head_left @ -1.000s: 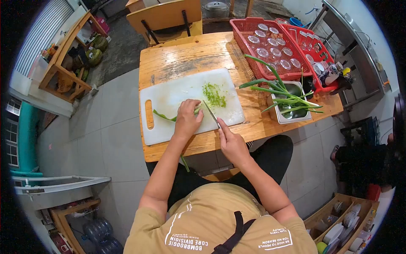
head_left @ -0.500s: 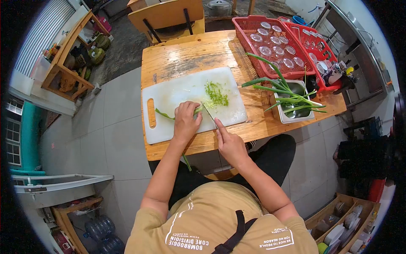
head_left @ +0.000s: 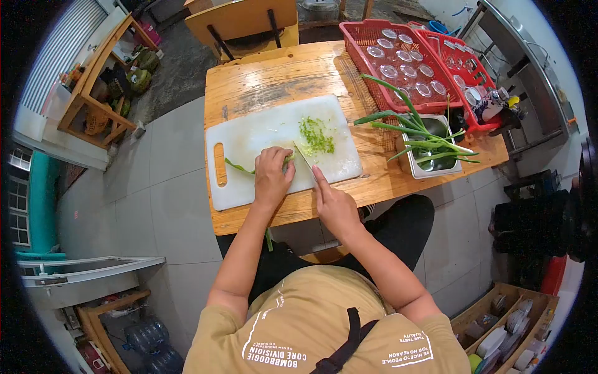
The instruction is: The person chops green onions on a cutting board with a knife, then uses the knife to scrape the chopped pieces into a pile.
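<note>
Your left hand [head_left: 272, 176] was closed down over the scallion [head_left: 238, 167], fingers curled, pinning it to the board [head_left: 261, 128]. Its green tail ran out to the left from under your palm. Your right hand [head_left: 334, 204] gripped the knife [head_left: 304, 157], forefinger stretched along toward the blade, which slanted up to the cut end just beside your left fingertips.

The slicing looked best served by tucked fingertips, with the knuckles guiding the flat of the blade. The tip should have stayed low on the board, the strokes short and even. The gap between blade and fingers was small, so that was where a slip would have cost you. The pile [head_left: 316, 134] of cut green lay just beyond the knife, near enough to crowd it, and pushing it aside seemed wise.

The board lay on a wooden table [head_left: 268, 78], near its front edge. To your right a steel tub [head_left: 416, 172] held more stalks [head_left: 418, 134], which hung over its rim. Behind it stood red baskets [head_left: 356, 56] of glasses [head_left: 403, 56]. A chair [head_left: 240, 22] faced you across the table. Grey tiled floor [head_left: 168, 187] spread to the left, toward a cluttered wooden shelf [head_left: 93, 93].
</note>
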The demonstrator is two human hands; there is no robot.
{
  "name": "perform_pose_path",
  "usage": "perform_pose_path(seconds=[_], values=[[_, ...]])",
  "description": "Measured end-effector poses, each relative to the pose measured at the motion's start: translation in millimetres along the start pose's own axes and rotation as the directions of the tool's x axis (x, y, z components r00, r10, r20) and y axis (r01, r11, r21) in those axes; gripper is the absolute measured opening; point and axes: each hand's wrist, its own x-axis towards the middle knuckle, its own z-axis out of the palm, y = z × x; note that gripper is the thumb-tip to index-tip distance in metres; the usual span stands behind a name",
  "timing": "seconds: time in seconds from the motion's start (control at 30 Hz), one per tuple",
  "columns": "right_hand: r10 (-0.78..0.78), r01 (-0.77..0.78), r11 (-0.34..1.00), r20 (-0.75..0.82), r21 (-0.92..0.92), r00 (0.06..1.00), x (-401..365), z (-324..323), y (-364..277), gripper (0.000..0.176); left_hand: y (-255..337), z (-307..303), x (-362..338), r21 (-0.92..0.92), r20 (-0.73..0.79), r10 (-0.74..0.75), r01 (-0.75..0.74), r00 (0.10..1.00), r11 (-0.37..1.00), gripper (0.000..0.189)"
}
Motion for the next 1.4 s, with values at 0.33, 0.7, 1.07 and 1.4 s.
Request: perform_pose_path(seconds=[0.33,0.7,1.07,1.4], values=[[0.059,-0.065,0.983,0.038,0.173,0.998,-6,-29,8,0.051,3,3,-3,0.015,-0.048,0.02,-0.019,0.999,1.0,0.025],[0.109,-0.109,0.994,0.07,-0.006,0.992,6,-14,4,0.056,2,0,2,0.027,0.02,-0.013,0.012,1.0,1.0,0.027],[0.074,-0.082,0.981,0.052,0.174,0.996,0,-35,9,0.051,-1,-7,8,0.058,0.055,0.077,-0.081,0.995,0.995,0.037],[0.016,-0.031,0.975,0.071,0.218,0.997,-7,-9,4,0.048,-8,-26,6,0.013,0.028,0.039,-0.039,0.999,0.999,0.046]])
